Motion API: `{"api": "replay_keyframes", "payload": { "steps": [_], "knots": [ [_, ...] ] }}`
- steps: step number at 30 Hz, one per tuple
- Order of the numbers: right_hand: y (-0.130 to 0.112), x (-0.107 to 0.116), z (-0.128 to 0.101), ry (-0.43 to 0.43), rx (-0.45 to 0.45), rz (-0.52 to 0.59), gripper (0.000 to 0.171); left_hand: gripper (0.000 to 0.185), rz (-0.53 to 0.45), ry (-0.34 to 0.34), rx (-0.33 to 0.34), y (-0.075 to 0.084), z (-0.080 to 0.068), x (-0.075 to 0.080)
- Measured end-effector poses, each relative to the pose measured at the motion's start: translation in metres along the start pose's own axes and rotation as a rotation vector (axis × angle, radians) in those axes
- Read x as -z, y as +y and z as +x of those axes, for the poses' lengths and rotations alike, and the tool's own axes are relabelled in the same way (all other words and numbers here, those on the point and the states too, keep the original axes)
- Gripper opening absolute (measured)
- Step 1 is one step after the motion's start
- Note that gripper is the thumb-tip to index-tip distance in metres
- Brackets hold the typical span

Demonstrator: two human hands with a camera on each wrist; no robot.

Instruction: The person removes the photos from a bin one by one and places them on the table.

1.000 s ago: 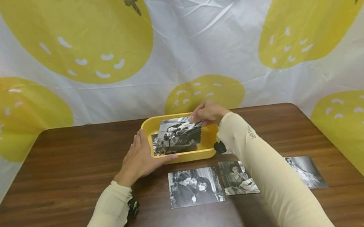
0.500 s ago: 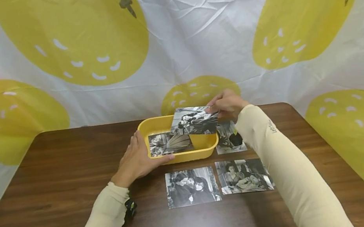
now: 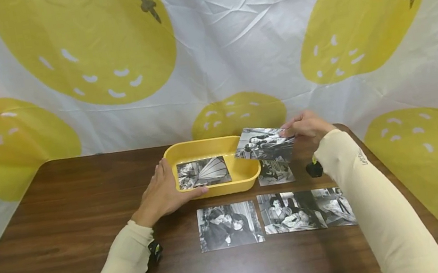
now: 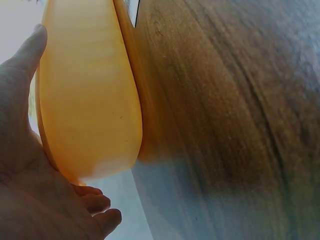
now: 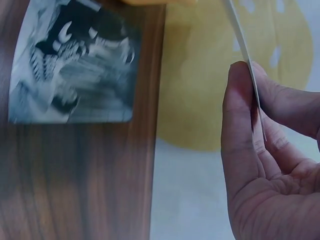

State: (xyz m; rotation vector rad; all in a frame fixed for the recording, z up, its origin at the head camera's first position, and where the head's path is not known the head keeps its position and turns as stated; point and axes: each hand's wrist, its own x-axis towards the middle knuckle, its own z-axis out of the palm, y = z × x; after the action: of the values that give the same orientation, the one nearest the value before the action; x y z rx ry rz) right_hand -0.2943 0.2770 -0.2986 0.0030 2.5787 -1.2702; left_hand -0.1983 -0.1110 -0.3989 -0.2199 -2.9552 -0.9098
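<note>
My right hand (image 3: 311, 125) pinches a black-and-white photo print (image 3: 265, 144) by its right edge, thumb against fingers. The print hangs in the air over the right end of a yellow plastic tray (image 3: 227, 188); in the right wrist view it appears nearly edge-on. Another photo print (image 3: 202, 173) lies inside the tray, towards its left. Against the tray's front left corner rests my left hand (image 3: 161, 193), its thumb stretched along the front rim and its fingers straight along the left side. The left wrist view shows that hand (image 4: 45, 165) against the tray's outer wall (image 4: 90, 100).
Beside the tray, partly under the held print, lies a photo print (image 3: 275, 174). In front lie a left print (image 3: 230, 225), a middle print (image 3: 291, 212) and a right print (image 3: 334, 205), partly behind my right sleeve. A lemon-patterned curtain (image 3: 215, 60) hangs behind the brown table (image 3: 98, 213).
My right hand has lifted the photo print up out of the tray and carried it to the right. The print beneath it now shows fully. My left hand stays at the tray's corner.
</note>
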Motion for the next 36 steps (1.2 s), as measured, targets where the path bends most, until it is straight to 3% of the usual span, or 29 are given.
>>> {"api": "replay_keyframes", "payload": {
  "steps": [6, 14, 20, 26, 29, 32, 36],
  "knots": [
    [0.021, 0.016, -0.01, 0.037, -0.027, 0.02, 0.048, 0.142, -0.001, 0.008, -0.008, 0.0, 0.0, 0.001],
    [0.054, 0.033, -0.014, 0.157, -0.059, 0.074, 0.038, 0.144, 0.011, -0.01, 0.005, -0.002, 0.0, 0.001],
    [0.07, 0.036, -0.019, 0.308, -0.168, 0.237, 0.005, 0.144, 0.012, -0.017, 0.007, -0.002, 0.0, 0.002],
    [0.084, 0.027, -0.022, 0.438, -0.241, 0.462, 0.028, 0.143, 0.005, -0.006, 0.004, -0.002, 0.0, 0.002],
    [0.092, 0.021, -0.022, 0.505, -0.249, 0.564, 0.022, 0.143, 0.006, -0.003, -0.001, -0.001, 0.001, 0.002],
    [0.1, 0.013, -0.019, 0.558, -0.266, 0.592, 0.015, 0.143, 0.004, 0.002, -0.007, 0.0, 0.001, 0.001],
    [0.111, 0.005, -0.019, 0.603, -0.324, 0.52, 0.025, 0.142, -0.004, 0.006, -0.01, 0.001, 0.001, 0.0]
  ]
}}
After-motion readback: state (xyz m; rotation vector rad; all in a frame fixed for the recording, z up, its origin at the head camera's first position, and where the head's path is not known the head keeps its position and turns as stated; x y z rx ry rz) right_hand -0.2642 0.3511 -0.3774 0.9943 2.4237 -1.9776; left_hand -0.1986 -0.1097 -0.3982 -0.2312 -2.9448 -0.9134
